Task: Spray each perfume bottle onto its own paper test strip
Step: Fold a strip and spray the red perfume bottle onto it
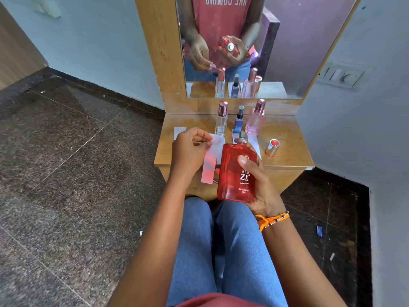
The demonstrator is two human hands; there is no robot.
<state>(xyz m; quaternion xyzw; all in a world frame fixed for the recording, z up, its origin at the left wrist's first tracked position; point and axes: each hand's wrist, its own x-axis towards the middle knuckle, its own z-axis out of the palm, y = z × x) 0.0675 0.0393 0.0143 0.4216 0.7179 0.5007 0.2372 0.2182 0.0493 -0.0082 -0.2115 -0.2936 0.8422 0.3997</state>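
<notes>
Over the lap, in front of the wooden shelf (287, 160), the right hand (261, 185) grips a red bottle (235, 171), fingers curled round it, thumb on its face, cap off. Just left of it, the left hand (190, 149) pinches a paper strip (210, 162) that hangs down beside the bottle. Its label reads "RED ZX"; the smaller print is too blurred to read. On the shelf stand a clear bottle (221, 120), a blue bottle (239, 120) and a pink bottle (256, 120), more strips beneath them, and a silver cap (272, 147) lies to the right.
</notes>
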